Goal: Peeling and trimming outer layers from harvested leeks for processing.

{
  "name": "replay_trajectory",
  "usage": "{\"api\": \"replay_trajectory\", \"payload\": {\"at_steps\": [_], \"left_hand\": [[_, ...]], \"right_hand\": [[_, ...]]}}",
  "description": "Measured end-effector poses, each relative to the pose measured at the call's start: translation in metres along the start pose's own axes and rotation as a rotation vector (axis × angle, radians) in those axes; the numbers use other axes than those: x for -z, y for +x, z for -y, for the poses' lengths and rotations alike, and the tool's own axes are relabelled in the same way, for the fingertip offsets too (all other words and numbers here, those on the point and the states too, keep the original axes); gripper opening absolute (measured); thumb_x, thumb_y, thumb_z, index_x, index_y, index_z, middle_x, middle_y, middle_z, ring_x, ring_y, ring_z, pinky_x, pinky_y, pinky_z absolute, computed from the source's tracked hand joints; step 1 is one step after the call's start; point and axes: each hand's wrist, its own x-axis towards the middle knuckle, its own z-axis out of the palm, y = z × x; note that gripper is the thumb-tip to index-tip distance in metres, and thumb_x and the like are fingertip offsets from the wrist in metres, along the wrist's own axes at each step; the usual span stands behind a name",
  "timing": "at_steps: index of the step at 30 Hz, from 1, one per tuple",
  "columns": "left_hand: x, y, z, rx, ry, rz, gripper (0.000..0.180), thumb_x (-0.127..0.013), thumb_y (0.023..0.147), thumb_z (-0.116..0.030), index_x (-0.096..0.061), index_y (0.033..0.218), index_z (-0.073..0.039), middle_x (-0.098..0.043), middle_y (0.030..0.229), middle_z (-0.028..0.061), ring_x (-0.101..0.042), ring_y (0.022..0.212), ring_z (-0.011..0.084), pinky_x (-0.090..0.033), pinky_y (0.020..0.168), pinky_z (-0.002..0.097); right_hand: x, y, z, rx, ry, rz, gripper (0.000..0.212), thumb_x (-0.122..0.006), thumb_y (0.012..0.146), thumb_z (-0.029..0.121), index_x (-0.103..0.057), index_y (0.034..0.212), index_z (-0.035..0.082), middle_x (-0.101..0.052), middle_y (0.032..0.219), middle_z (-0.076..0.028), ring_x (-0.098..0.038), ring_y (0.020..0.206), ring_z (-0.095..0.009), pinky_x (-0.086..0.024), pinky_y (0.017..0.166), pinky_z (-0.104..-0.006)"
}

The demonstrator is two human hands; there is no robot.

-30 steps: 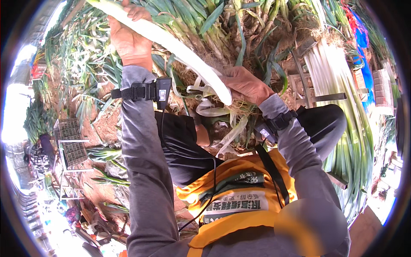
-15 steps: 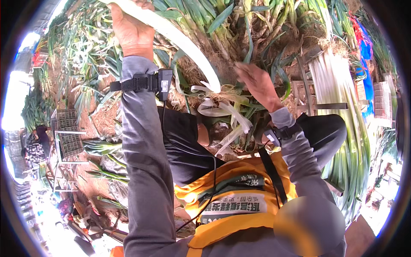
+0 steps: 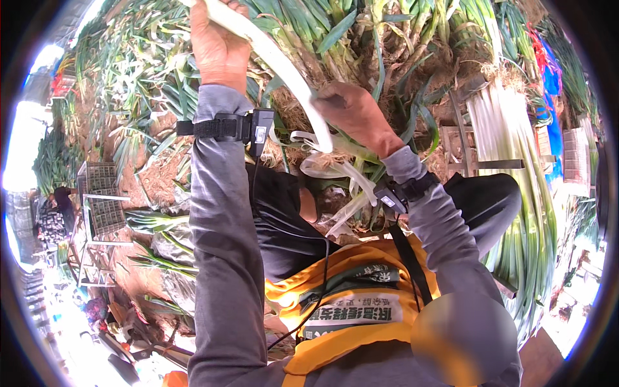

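Observation:
My left hand (image 3: 221,48), at the top, is closed around a peeled leek (image 3: 287,68). Its long white stalk curves down to the right, with the root end above my lap. My right hand (image 3: 354,116) has its fingers curled in, their tips pinching at the right side of that stalk, low down near the root end. Beneath the stalk lie pale stripped leaf skins (image 3: 342,171) and stringy roots. Unpeeled leeks (image 3: 329,55) with soil-covered roots are heaped just beyond my hands.
To my right, a stack of cleaned leeks (image 3: 506,138) rests across a metal frame (image 3: 493,164). Loose leaves cover the ground at the far left. A wire crate (image 3: 103,200) stands on the left, near clear plastic bags (image 3: 177,287). Blue sheeting (image 3: 551,116) hangs at the right.
My right hand has moved left and in to the leek's stalk. My left hand, still around the leek, has shifted slightly right and down.

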Motion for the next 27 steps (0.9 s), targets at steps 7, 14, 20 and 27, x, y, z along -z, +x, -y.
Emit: {"api": "replay_trajectory", "payload": {"at_steps": [7, 14, 20, 27], "left_hand": [[-0.012, -0.01, 0.014, -0.165, 0.296, -0.033, 0.029, -0.07, 0.091, -0.017, -0.051, 0.111, -0.011, -0.055, 0.094, 0.0099, -0.056, 0.091, 0.0261, -0.053, 0.084, 0.0448], [-0.01, -0.013, 0.031, -0.012, 0.321, -0.137, 0.03, -0.071, 0.089, -0.009, -0.053, 0.113, -0.009, -0.057, 0.1, 0.01, -0.058, 0.096, 0.0269, -0.053, 0.09, 0.0488], [-0.008, -0.012, 0.027, 0.149, 0.36, -0.106, 0.035, -0.07, 0.091, -0.014, -0.052, 0.119, -0.003, -0.055, 0.103, 0.0144, -0.058, 0.105, 0.0291, -0.053, 0.097, 0.0487], [-0.015, -0.017, 0.045, 0.176, 0.28, -0.08, 0.021, -0.071, 0.091, -0.019, -0.062, 0.105, -0.007, -0.062, 0.099, 0.0029, -0.06, 0.094, 0.0192, -0.055, 0.091, 0.0475]], "right_hand": [[0.012, -0.019, 0.024, 0.207, -0.004, 0.137, 0.009, -0.068, 0.091, 0.009, -0.065, 0.097, 0.003, -0.061, 0.08, 0.001, -0.054, 0.067, -0.006, -0.046, 0.061, -0.0221], [0.018, -0.001, 0.015, 0.227, -0.684, -0.159, 0.054, -0.069, 0.085, 0.047, -0.061, 0.119, 0.005, -0.067, 0.108, -0.02, -0.068, 0.091, -0.035, -0.053, 0.076, -0.0453], [0.03, -0.002, -0.005, 0.059, -0.203, 0.128, 0.045, -0.067, 0.092, 0.04, -0.064, 0.118, 0.002, -0.07, 0.094, -0.01, -0.067, 0.086, -0.022, -0.052, 0.075, -0.0356], [0.049, 0.002, 0.02, -0.138, -0.154, 0.435, 0.042, -0.068, 0.094, 0.026, -0.061, 0.124, -0.002, -0.067, 0.11, -0.009, -0.063, 0.099, -0.014, -0.051, 0.085, -0.0287]]}}
